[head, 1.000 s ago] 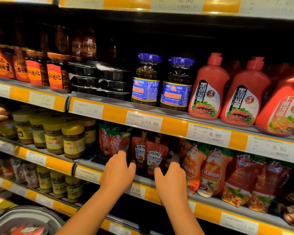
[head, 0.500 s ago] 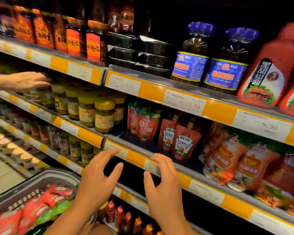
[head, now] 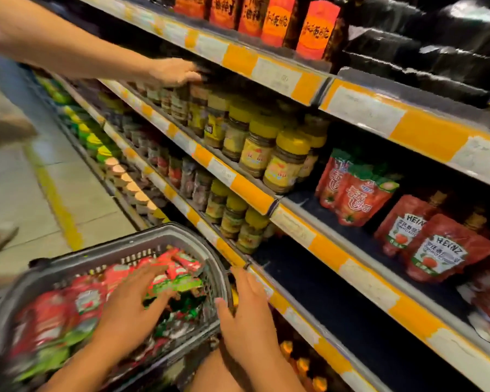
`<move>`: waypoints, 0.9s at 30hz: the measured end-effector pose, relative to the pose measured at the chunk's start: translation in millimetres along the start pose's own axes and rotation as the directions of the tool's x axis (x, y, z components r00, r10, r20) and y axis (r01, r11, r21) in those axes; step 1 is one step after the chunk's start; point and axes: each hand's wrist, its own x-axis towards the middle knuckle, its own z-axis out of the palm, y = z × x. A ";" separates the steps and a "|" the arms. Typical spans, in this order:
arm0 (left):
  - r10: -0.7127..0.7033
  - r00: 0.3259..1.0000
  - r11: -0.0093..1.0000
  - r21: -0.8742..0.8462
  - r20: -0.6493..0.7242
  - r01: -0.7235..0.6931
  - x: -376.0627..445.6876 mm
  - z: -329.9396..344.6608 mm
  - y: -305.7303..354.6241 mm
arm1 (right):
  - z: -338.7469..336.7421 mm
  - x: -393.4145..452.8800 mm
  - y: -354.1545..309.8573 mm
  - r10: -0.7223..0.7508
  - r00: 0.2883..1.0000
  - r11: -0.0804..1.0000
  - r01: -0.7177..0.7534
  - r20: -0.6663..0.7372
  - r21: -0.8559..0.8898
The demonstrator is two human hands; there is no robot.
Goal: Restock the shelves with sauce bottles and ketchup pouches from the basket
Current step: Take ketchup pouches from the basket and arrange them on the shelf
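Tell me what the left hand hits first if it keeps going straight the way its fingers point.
The left hand, fingers spread, points forward and down into the basket. It would most likely first meet the red and green pouches piled there. Motion blur leaves the gap unclear.

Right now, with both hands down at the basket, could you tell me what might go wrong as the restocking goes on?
1. The basket is heaped with pouches; the left hand, digging in, could tip some over the rim.
2. Another person's hand is at the jars above, so arms could collide on the way up.
3. The ketchup pouches on the shelf lean loosely; pushing new ones in could topple them.
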 end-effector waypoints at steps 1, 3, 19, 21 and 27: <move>-0.022 1.000 1.000 0.016 -0.003 0.022 -4.6 -2.2 -13.5 | 8.9 3.3 -4.9 -0.015 0.999 1.000 0.015 0.029 -0.005; -0.078 0.997 0.995 0.065 -0.015 0.079 -11.8 -5.6 -39.4 | 26.5 9.7 -15.3 -0.066 0.995 0.997 0.068 0.080 -0.025; -0.406 0.908 0.902 0.113 -0.107 0.416 -36.9 -30.6 -152.5 | 133.1 66.5 -30.4 -0.042 0.980 0.999 0.043 0.192 0.001; -0.415 0.903 0.895 0.132 -0.110 0.427 -36.8 -31.3 -157.4 | 139.0 78.7 -26.8 -0.017 0.984 1.000 0.020 0.179 -0.011; -0.410 0.905 0.876 0.227 -0.116 0.426 -29.3 -25.2 -166.9 | 158.1 114.2 -19.1 0.009 0.995 0.999 -0.004 0.103 -0.048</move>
